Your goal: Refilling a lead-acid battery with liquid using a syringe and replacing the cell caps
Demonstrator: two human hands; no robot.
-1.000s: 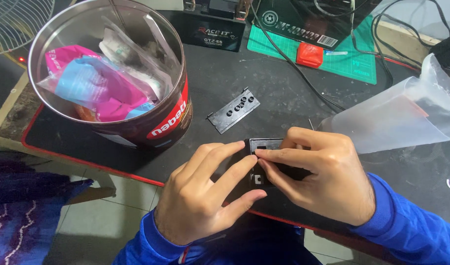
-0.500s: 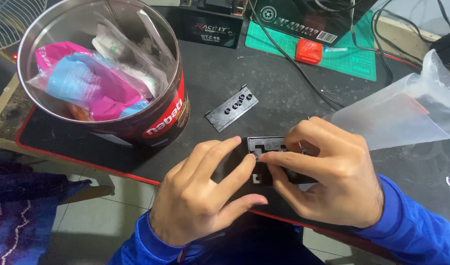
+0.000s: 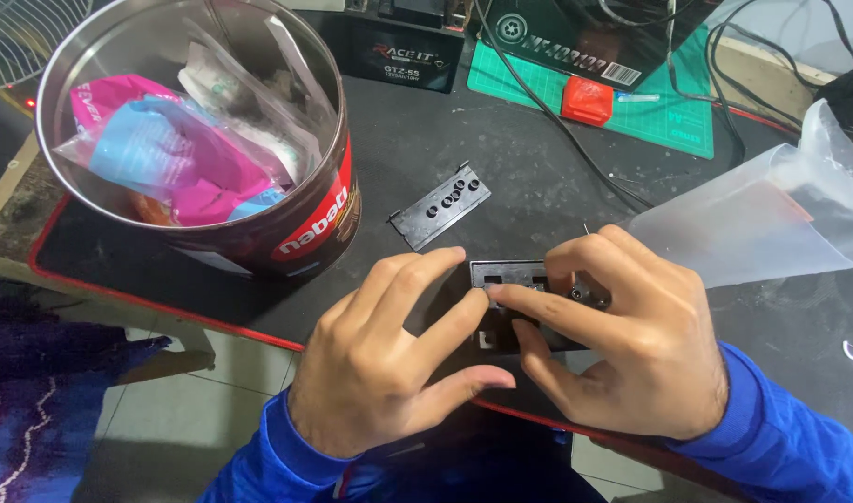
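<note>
Both hands, left hand [image 3: 389, 363] and right hand [image 3: 622, 349], grip the small black rectangular plastic housing [image 3: 510, 279] at near surface edge, mid-assembly; next likely needs fingertip pressing.

Two bare hands are in view: the left hand [image 3: 389, 363] and the right hand [image 3: 622, 345], both closed on one small black rectangular plastic housing [image 3: 510, 279]. One flat black plastic plate with a row of holes [image 3: 440, 205] lies just beyond the grip. One round metal tin [image 3: 287, 237] stands beyond-left. One clear plastic bag [image 3: 771, 214] lies to the right. One small red plastic block [image 3: 587, 100] sits well beyond.
</note>
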